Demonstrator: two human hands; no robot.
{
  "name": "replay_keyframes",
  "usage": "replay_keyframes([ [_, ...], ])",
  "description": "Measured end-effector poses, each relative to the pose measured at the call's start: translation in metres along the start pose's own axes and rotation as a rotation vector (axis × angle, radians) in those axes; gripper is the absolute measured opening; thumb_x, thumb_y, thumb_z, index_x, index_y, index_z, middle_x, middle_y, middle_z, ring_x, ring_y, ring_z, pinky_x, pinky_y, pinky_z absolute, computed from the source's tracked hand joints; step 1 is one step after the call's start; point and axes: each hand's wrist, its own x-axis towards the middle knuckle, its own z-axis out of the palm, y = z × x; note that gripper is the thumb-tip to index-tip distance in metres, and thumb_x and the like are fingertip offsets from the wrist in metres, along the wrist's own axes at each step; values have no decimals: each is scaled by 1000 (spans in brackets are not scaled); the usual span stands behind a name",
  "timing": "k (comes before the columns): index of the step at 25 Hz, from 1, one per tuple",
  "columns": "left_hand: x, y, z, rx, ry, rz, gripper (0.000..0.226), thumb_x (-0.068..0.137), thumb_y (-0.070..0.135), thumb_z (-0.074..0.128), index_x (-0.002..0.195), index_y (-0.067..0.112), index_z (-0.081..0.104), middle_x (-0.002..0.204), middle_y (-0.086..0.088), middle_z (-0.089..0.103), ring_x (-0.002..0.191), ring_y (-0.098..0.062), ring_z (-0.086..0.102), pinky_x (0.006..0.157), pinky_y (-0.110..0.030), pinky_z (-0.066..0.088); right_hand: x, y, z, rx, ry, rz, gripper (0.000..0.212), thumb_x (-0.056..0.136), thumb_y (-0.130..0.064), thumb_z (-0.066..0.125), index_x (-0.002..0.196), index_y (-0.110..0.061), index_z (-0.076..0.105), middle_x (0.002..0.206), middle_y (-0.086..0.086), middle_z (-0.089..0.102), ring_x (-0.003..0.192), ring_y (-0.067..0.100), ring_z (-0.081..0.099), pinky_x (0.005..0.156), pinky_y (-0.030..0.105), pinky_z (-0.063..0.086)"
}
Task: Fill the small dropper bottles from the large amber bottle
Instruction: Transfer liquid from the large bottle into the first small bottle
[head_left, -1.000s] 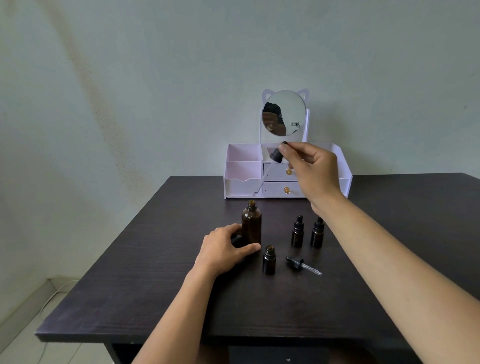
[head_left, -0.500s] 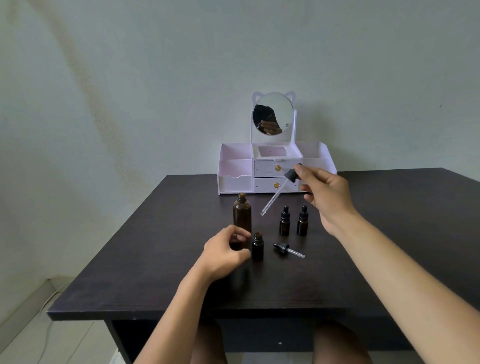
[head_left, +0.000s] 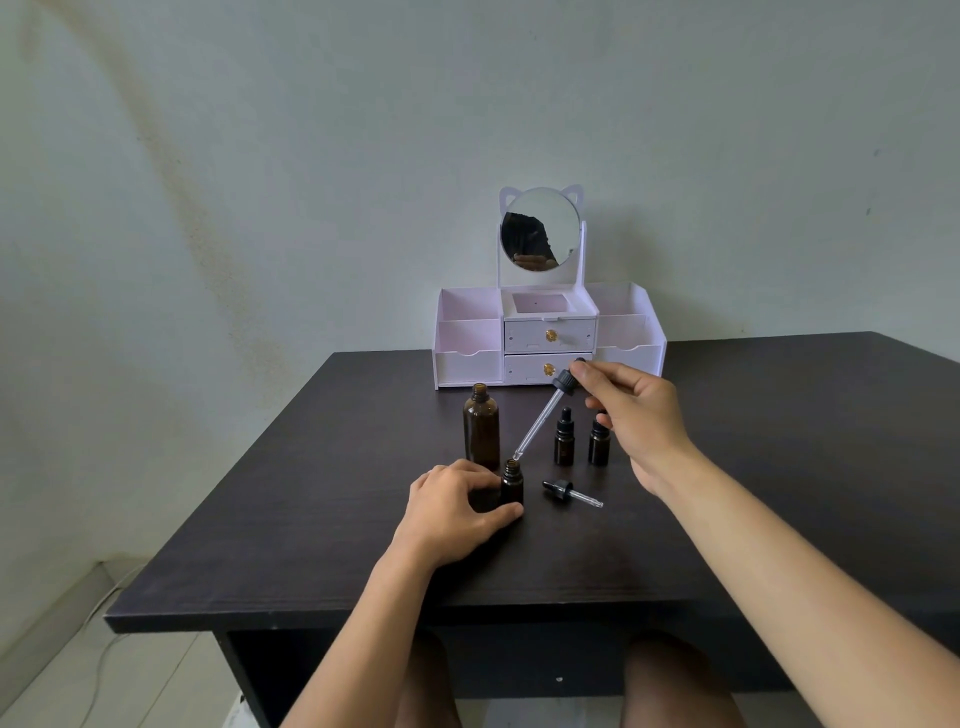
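Gripping open small bottle (head_left: 512, 483) at table (head_left: 779, 467) centre with left hand (head_left: 452, 512), large amber bottle (head_left: 481, 426) just behind. Pinching dropper (head_left: 543, 418) in right hand (head_left: 636, 415), tip over its mouth, half hiding one capped bottle (head_left: 598, 447). Can't read fill levels.

Noted amber-brown on the large bottle (head_left: 481, 431), at eleven o'clock from the darker-brown open small bottle (head_left: 512, 483); black collar on the held dropper (head_left: 548, 411); near-black grain across the table (head_left: 311, 519); pinkish-white organiser (head_left: 467, 364).

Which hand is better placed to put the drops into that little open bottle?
The right hand: it pinches the long dropper, tip just above the open bottle. The left hand holds that bottle.
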Motion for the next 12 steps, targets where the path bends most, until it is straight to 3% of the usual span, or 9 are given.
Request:
replay_keyframes([
  [6,1,-1,1,13,8,11,53,80,66,65,124,36,67,131,18,58,122,-12,49,110,-41,35,0,4,2,-13,-7,-17,8,87,-27,77,94,-23,78,74,-18,74,68,3,59,58,8,47],
  [12,1,-2,2,9,13,16,54,80,67,65,124,36,67,130,18,58,121,-11,50,110,-42,35,1,7,2,-19,-26,-38,12,87,-25,76,98,-20,78,78,-17,75,63,-5,61,58,6,46],
])
